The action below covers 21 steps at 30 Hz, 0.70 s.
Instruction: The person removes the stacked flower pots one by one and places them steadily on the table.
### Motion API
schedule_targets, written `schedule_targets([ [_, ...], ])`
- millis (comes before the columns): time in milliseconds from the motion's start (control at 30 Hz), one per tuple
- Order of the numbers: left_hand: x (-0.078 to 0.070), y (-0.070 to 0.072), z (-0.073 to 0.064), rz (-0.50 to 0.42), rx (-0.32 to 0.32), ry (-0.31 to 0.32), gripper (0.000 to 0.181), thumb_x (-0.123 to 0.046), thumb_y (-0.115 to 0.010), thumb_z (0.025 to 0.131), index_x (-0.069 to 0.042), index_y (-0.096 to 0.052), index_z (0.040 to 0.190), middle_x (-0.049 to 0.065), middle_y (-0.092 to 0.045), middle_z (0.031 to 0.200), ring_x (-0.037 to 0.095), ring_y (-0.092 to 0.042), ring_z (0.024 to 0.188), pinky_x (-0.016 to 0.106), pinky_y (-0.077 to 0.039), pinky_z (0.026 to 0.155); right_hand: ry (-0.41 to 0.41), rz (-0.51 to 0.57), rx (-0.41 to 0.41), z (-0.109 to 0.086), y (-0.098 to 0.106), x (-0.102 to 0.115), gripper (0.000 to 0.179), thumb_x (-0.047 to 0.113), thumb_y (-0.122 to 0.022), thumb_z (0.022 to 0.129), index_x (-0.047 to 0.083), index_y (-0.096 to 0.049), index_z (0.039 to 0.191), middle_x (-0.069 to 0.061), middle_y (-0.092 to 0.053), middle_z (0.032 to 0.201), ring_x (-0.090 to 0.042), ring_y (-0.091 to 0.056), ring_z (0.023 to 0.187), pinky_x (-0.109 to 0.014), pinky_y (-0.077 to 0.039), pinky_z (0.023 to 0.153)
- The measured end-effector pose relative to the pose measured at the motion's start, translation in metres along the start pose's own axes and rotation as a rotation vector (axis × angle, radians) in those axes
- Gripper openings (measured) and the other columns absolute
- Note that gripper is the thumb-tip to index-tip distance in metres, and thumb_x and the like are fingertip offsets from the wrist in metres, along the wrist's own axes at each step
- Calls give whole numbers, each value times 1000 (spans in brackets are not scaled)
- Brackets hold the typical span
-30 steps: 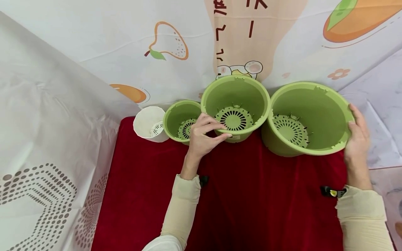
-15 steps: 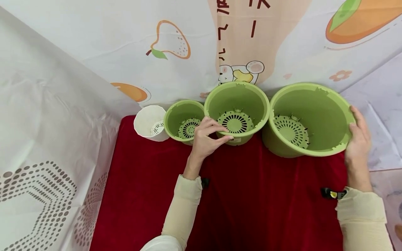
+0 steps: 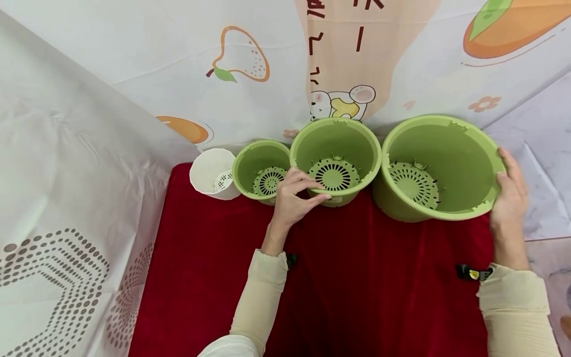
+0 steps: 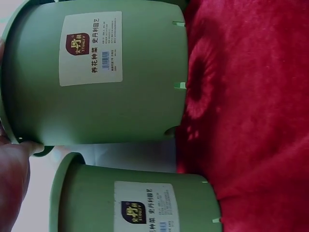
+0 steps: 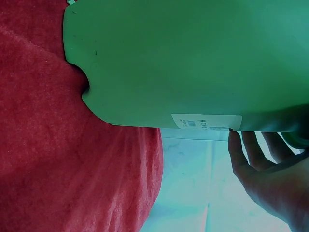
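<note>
In the head view my left hand point(image 3: 290, 198) pinches the near rim of the medium green flower pot point(image 3: 336, 198), thumb outside and fingers over the edge. A paper label shows on this pot's side in the left wrist view. At the far right my right hand point(image 3: 510, 206) holds the large green flower pot point(image 3: 468, 168) by its right rim. Its fingers point(image 5: 250, 154) lie along the outer wall in the right wrist view. Left of the medium pot is a small green flower pot point(image 3: 243, 171), partly behind my left hand. A white pot point(image 3: 200, 173) ends the row.
All the pots stand in a row on a red cloth point(image 3: 357, 277), close to a printed white backdrop point(image 3: 169, 74). A white sheet point(image 3: 58, 163) rises along the left side. The cloth's left edge slants down beside it.
The medium pot has tipped back from its raised far rim and settled slightly lower, with my left hand staying on its rim. My right hand keeps its hold on the large pot.
</note>
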State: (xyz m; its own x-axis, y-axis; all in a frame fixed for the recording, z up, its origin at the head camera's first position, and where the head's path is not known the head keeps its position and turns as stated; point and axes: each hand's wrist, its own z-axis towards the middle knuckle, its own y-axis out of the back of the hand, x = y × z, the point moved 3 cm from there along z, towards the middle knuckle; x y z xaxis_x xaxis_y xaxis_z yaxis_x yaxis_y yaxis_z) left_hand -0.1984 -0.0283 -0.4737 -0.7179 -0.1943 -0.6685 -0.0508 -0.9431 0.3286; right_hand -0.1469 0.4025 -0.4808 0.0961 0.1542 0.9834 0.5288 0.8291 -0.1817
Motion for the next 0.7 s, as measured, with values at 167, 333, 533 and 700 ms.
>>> schedule_targets([
  [167,2,-1,-6,1,-8,7,19,-12,-93,65,-9,-80,79,0,-69,78,17,-57,83,34,-44,83,10,1,3,-1,0,0,46,5,-33,103,12,-55,143,-1,-45,152,-17,-37,139,-13,-34,105],
  [333,3,-3,-10,21,-4,-2,19,-13,-93,66,-9,-80,79,1,-69,78,18,-56,83,34,-44,82,10,37,0,-1,-1,0,45,4,-34,103,10,-56,142,-3,-46,151,-17,-46,131,-14,-40,98],
  [533,6,-5,-15,36,-4,-4,19,-13,-93,66,-10,-80,79,1,-70,77,18,-55,82,33,-44,80,0,54,1,-2,-1,0,44,4,-35,103,10,-56,142,-3,-46,151,-15,-51,124,-14,-43,93],
  [700,6,-6,-17,35,-13,-11,19,-13,-93,66,-9,-80,79,1,-70,78,18,-55,82,33,-45,79,-3,49,0,-2,0,1,44,5,-35,103,11,-56,141,-3,-46,151,-15,-50,125,-14,-43,93],
])
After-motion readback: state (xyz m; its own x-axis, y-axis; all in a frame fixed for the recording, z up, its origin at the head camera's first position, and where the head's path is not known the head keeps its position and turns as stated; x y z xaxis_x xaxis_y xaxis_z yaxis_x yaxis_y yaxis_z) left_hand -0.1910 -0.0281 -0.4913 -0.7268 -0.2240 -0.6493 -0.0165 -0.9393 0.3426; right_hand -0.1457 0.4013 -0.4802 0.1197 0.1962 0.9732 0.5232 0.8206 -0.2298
